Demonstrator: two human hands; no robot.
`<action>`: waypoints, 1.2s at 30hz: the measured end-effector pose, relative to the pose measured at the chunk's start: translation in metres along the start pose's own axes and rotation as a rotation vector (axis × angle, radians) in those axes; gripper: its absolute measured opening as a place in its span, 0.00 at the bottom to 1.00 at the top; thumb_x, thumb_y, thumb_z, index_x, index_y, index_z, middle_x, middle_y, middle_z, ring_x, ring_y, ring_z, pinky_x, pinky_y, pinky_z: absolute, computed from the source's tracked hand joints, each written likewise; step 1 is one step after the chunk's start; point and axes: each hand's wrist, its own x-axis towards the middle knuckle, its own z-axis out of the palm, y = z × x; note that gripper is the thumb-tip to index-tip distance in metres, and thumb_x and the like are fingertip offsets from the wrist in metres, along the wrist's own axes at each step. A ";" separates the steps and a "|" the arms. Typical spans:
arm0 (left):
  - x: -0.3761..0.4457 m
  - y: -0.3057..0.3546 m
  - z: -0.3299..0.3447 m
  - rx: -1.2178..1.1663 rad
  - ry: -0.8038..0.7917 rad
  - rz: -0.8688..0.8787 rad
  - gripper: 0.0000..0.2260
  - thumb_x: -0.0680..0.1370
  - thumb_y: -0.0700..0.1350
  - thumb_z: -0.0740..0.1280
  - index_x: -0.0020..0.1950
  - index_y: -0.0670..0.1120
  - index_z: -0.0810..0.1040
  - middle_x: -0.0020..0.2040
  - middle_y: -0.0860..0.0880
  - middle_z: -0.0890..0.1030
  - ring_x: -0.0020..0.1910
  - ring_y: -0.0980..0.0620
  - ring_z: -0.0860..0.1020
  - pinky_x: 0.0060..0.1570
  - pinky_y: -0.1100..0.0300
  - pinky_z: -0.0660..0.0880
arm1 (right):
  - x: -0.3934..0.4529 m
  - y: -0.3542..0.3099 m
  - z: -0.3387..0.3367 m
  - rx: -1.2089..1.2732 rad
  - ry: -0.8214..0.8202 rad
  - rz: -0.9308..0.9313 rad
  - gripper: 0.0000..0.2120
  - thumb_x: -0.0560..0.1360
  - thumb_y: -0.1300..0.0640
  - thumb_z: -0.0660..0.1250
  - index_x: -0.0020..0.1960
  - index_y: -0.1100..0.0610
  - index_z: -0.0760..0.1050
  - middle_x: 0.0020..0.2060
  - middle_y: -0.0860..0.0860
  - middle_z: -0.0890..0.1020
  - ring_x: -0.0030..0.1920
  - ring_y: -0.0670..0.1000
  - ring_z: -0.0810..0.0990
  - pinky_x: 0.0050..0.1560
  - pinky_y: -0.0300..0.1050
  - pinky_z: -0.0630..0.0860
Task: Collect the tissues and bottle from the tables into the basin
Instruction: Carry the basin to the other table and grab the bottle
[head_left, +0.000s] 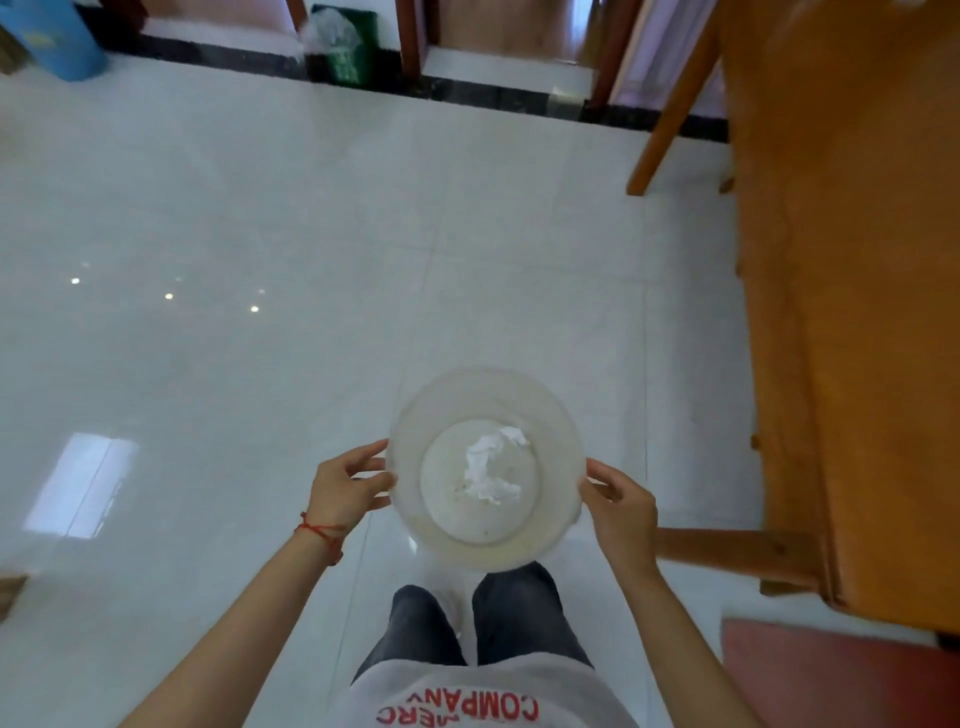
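so the basin (485, 470), a round see-thru plastic one, is up in the air in front of the person, over the floor, w/ both hands on it. crumpled white tissues (491, 465) sit in the bottom, a bit right of the middle, and thats all i can make out in there, no bottle visible in this view. left hand (345, 486) grips the left rim, fingers curled round the edge w/ the thumb on top, theres a red string bracelet (322, 535) on that wrist. right hand (621, 512) has the right rim, thumb hooked over the top edge, fingers curled under the side. basin looks about level. right below it u can see the person's legs in dark grey pants (485, 623) and a light grey shirt (483, 696) w/ red lettering. floor (260, 234) is glossy white tile w/ ceiling light reflections on the left. on the right an orange wooden table (852, 260) runs down the edge of the shot, legs and crossbar showing, and a reddish seat (841, 675) in the bottom right corner. far end: a green bin (345, 44) w/ a clear bag liner against the wall, and a blue bin (57, 36) in the top left corner.
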 end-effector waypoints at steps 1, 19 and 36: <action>0.009 0.007 0.005 0.007 -0.013 0.001 0.20 0.70 0.30 0.67 0.60 0.42 0.77 0.44 0.44 0.81 0.43 0.45 0.79 0.33 0.63 0.81 | 0.009 -0.004 0.000 0.000 0.015 0.010 0.13 0.72 0.62 0.68 0.57 0.58 0.78 0.49 0.49 0.82 0.42 0.39 0.79 0.39 0.25 0.74; 0.186 0.210 0.124 0.009 -0.010 0.074 0.19 0.71 0.33 0.68 0.61 0.42 0.76 0.49 0.41 0.81 0.47 0.42 0.79 0.43 0.54 0.79 | 0.264 -0.152 -0.023 0.059 0.013 -0.039 0.13 0.73 0.66 0.66 0.57 0.61 0.77 0.46 0.48 0.80 0.39 0.37 0.78 0.37 0.19 0.71; 0.422 0.407 0.156 0.056 -0.095 0.092 0.19 0.71 0.32 0.68 0.62 0.41 0.75 0.48 0.41 0.80 0.47 0.42 0.79 0.46 0.52 0.78 | 0.497 -0.291 0.053 0.099 0.140 0.011 0.13 0.72 0.65 0.68 0.55 0.60 0.79 0.48 0.52 0.83 0.40 0.39 0.80 0.38 0.20 0.73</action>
